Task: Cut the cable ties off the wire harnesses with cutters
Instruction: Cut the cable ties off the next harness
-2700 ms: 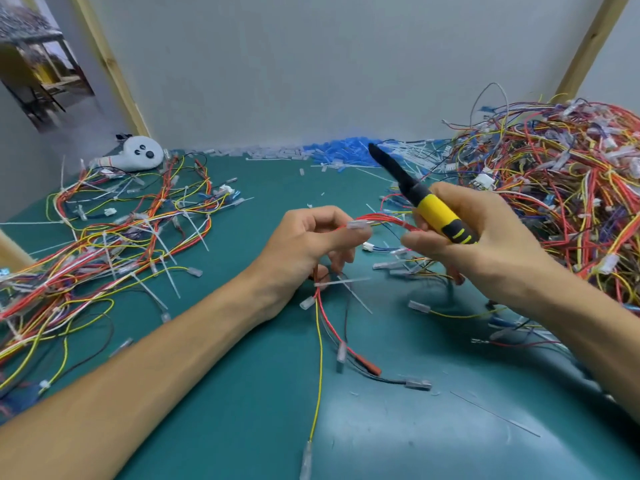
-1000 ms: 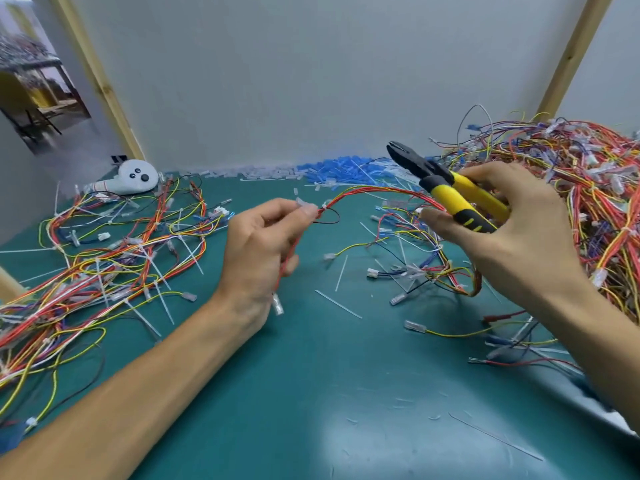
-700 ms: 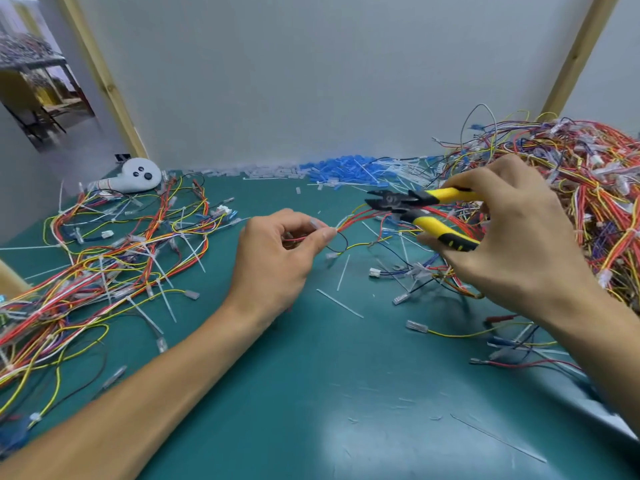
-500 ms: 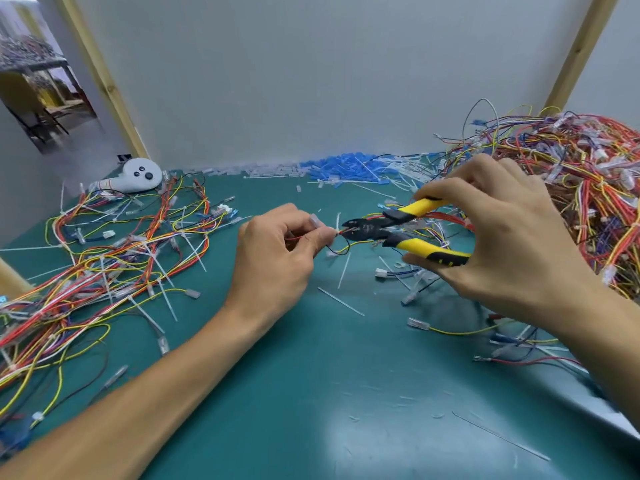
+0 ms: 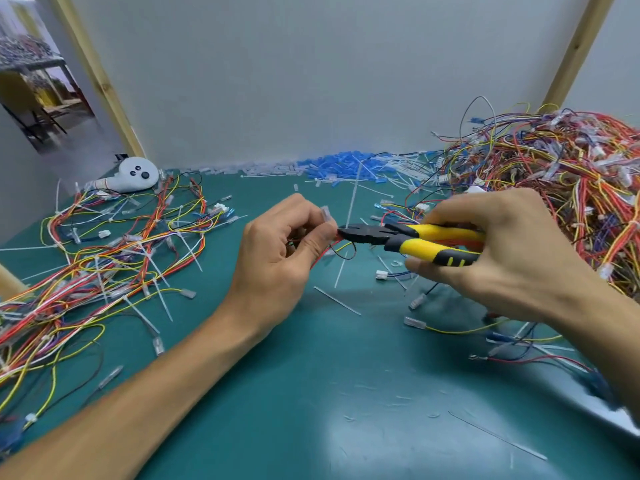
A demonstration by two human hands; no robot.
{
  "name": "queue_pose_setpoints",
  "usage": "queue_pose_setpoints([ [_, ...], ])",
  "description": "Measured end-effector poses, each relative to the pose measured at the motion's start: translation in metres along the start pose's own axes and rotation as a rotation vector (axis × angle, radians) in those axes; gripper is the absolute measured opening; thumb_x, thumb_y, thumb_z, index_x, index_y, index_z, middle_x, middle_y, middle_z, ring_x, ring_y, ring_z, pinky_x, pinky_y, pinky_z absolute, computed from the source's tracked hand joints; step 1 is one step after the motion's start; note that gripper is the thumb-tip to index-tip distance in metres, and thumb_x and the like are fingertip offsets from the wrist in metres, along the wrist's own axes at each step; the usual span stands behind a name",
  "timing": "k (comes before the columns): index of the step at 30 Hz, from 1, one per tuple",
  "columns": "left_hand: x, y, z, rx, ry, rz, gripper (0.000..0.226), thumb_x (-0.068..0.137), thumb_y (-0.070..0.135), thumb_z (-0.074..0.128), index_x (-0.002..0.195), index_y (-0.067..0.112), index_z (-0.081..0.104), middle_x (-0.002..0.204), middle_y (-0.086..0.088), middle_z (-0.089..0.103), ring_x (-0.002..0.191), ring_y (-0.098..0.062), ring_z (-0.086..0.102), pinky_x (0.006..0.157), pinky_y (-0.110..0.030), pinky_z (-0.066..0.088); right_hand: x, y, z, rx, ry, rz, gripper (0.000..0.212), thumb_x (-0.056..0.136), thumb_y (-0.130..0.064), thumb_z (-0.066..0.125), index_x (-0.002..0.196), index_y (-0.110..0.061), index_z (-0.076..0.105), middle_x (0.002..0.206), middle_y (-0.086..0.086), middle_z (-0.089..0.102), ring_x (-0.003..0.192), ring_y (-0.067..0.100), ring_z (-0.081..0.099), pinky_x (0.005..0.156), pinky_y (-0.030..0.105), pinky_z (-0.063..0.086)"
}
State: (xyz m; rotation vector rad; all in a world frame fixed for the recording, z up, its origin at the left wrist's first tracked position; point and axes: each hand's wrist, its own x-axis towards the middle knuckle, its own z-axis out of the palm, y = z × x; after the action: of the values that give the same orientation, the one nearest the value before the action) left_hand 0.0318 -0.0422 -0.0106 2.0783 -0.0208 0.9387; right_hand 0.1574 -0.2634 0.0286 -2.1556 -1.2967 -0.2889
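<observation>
Bench [image 5: 311,393] in the lower frame is bare teal mat w/ small white offcuts and a thin tie strip [image 5: 337,301] just past it. Mid-frame, the left hand [image 5: 277,258] pinches a wire harness [image 5: 341,249] btwn thumb and curled fingers, red and black wires looping out to the right, a clear connector [image 5: 325,213] poking up at the fingertips. The right hand [image 5: 512,258] is wrapped round the yellow handles of the cutters [image 5: 415,239], w/ the black nose right against the left fingertips and jaws nearly together. The tie itself is hidden there. A white strip rises from that spot, but can't tell if it's the tie's tail or loose on the bench. Step in hand, prob.: snipping a tie on this harness. Nxt move needs the blades on plastic only, clear of insulation and the thumb, then a firm squeeze. Further out are done-looking harnesses [image 5: 104,258] at centre left and a big tangled heap [image 5: 554,174] at upper right, prob. not yet done. Along the far edge lie blue bits [image 5: 343,168], w/ a white device [image 5: 135,174] at upper left.
</observation>
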Motion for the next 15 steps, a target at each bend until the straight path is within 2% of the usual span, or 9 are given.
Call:
queue_pose_setpoints([
  [1,0.0,0.0018,-0.001,-0.014,-0.003,0.004,0.008,0.097,0.019,0.066,0.095,0.012,0.064,0.075,-0.006,0.053,0.065,-0.027,0.048,0.06,-0.034,0.037,-0.0004,0.0001,-0.0007,0.048,-0.039,0.053,0.031,0.071,-0.058,0.077,0.076,-0.027,0.075,0.059,0.001,0.06,0.057,0.023,0.053,0.053,0.037,0.048],
  [3,0.0001,0.0053,-0.0039,-0.039,0.022,0.034,0.02,0.093,0.017,0.07,0.112,0.015,0.063,0.08,-0.006,0.056,0.067,-0.031,0.051,0.059,-0.04,0.042,-0.0007,0.0021,0.0004,0.177,-0.097,0.126,0.036,0.066,-0.06,0.077,0.072,-0.025,0.077,0.051,0.001,0.046,0.052,0.018,0.034,0.049,0.035,0.031],
  [5,0.0009,0.0061,-0.008,0.032,0.054,0.106,0.021,0.092,0.018,0.071,0.113,0.017,0.067,0.089,-0.003,0.057,0.072,-0.027,0.053,0.062,-0.042,0.045,0.0005,0.001,0.0013,0.274,-0.125,0.185,0.036,0.066,-0.058,0.078,0.07,-0.022,0.077,0.052,-0.002,0.035,0.054,0.013,0.027,0.051,0.032,0.021],
  [9,0.0011,0.0066,-0.0087,0.197,0.094,0.127,0.009,0.089,0.023,0.075,0.096,0.017,0.075,0.103,-0.001,0.053,0.083,-0.027,0.054,0.059,-0.043,0.048,0.0017,-0.0001,0.0018,0.329,-0.1,0.263,0.042,0.065,-0.058,0.08,0.075,-0.018,0.078,0.053,-0.004,0.032,0.055,0.013,0.026,0.057,0.035,0.021],
  [11,0.0022,0.0051,-0.0069,0.233,0.078,0.104,0.009,0.089,0.024,0.075,0.092,0.016,0.074,0.103,0.0,0.055,0.087,-0.025,0.056,0.068,-0.045,0.05,0.0016,-0.0014,0.0024,0.316,-0.077,0.269,0.04,0.063,-0.06,0.08,0.076,-0.022,0.079,0.054,-0.002,0.035,0.056,0.014,0.027,0.058,0.036,0.022],
  [13,0.0029,0.0032,-0.006,0.261,0.035,0.086,0.008,0.091,0.023,0.072,0.089,0.015,0.07,0.092,0.006,0.062,0.086,-0.021,0.06,0.075,-0.044,0.049,0.0014,-0.0025,0.005,0.308,-0.067,0.27,0.037,0.062,-0.062,0.08,0.076,-0.027,0.08,0.054,-0.001,0.04,0.056,0.014,0.03,0.058,0.036,0.025],
  [15,0.0033,0.0005,-0.0058,0.225,-0.008,0.018,0.007,0.094,0.02,0.069,0.087,0.017,0.069,0.075,0.009,0.068,0.075,-0.016,0.063,0.073,-0.041,0.05,0.0011,-0.003,0.0084,0.299,-0.058,0.271,0.035,0.062,-0.063,0.079,0.077,-0.03,0.079,0.053,-0.001,0.045,0.055,0.013,0.034,0.057,0.035,0.028],
])
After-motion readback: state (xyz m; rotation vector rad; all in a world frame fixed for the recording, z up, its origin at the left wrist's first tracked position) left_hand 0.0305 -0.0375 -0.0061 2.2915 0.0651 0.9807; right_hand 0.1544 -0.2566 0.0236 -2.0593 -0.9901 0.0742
